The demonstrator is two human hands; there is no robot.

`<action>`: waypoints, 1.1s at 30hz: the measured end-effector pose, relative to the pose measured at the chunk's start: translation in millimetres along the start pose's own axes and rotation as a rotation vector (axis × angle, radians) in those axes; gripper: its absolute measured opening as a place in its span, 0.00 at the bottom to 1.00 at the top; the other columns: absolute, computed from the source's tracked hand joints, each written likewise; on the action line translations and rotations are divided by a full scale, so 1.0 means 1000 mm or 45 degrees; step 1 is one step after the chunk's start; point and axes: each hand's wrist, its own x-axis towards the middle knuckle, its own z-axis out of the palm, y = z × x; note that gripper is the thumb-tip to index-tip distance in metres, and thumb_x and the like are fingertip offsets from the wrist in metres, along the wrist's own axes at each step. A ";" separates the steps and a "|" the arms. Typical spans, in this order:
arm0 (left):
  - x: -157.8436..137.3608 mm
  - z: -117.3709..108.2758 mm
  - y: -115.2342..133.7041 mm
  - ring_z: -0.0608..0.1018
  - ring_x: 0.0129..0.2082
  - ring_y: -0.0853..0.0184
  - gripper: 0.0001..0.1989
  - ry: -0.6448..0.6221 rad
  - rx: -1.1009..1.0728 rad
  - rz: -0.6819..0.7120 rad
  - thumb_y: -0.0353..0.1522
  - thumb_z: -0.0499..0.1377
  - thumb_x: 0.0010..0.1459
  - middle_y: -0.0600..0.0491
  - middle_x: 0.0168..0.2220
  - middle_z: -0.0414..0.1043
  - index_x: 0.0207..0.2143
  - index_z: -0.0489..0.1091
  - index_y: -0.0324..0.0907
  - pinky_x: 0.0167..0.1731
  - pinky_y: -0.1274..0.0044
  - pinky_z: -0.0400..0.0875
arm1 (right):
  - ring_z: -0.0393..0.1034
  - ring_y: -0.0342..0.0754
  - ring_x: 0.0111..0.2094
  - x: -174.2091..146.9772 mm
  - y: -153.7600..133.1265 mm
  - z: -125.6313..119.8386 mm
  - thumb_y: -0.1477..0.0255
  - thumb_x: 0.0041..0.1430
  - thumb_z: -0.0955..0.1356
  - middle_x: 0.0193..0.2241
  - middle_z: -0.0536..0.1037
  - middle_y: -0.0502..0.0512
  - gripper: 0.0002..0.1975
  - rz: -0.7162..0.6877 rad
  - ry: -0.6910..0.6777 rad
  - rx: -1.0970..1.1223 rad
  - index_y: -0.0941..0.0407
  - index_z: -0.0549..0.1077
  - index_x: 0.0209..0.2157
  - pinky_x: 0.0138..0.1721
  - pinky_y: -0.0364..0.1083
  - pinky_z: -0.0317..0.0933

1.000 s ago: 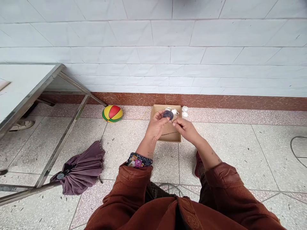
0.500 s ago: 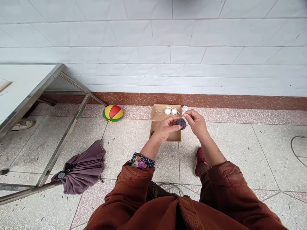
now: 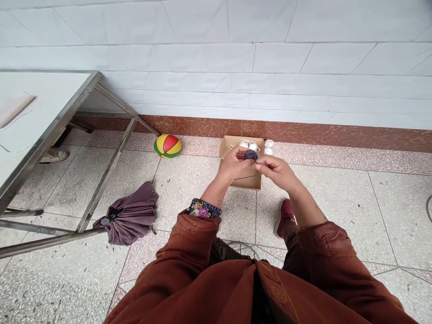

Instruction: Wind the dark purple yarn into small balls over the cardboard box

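Observation:
A small dark purple-grey ball of yarn [image 3: 250, 155] is in my left hand [image 3: 232, 164], gripped between thumb and fingers. My right hand [image 3: 277, 172] pinches a dark strand of yarn close to the ball's lower right side. Both hands are held above an open cardboard box [image 3: 248, 182] on the floor. White yarn balls [image 3: 252, 146] with loose ends lie at the box's far side, partly behind my left hand. More white yarn balls [image 3: 268, 143] rest just outside the box on its right. A dark strand crosses the box below my hands.
A yellow, red and green ball [image 3: 168, 146] sits by the wall at left. A folded purple umbrella [image 3: 133, 216] hangs by the rail of a metal-framed table [image 3: 50, 117]. Under the table a person's shoe [image 3: 56, 155] shows. A cable [image 3: 429, 208] lies at far right.
The view has shifted. My right hand has gone from above the yarn ball's right side to its lower right, drawing the strand round. The left hand still grips the ball.

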 end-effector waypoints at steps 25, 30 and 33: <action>0.011 0.004 -0.018 0.81 0.40 0.67 0.11 -0.120 -0.476 -0.294 0.28 0.70 0.55 0.50 0.42 0.80 0.41 0.76 0.38 0.48 0.70 0.77 | 0.64 0.48 0.30 0.001 0.013 0.000 0.56 0.68 0.70 0.28 0.75 0.50 0.15 0.070 -0.037 -0.200 0.51 0.76 0.33 0.35 0.49 0.61; 0.011 0.001 -0.017 0.81 0.40 0.67 0.12 -0.080 -0.550 -0.296 0.27 0.71 0.53 0.50 0.42 0.81 0.41 0.77 0.39 0.48 0.70 0.77 | 0.68 0.49 0.32 0.003 0.018 0.001 0.59 0.68 0.69 0.30 0.76 0.51 0.13 0.040 -0.019 -0.201 0.51 0.77 0.33 0.37 0.49 0.63; 0.009 0.000 -0.012 0.81 0.40 0.67 0.11 -0.106 -0.564 -0.284 0.29 0.70 0.54 0.49 0.42 0.81 0.40 0.76 0.39 0.48 0.70 0.77 | 0.69 0.50 0.33 0.003 0.018 -0.001 0.61 0.69 0.69 0.30 0.77 0.52 0.11 0.025 -0.005 -0.208 0.52 0.77 0.33 0.38 0.49 0.64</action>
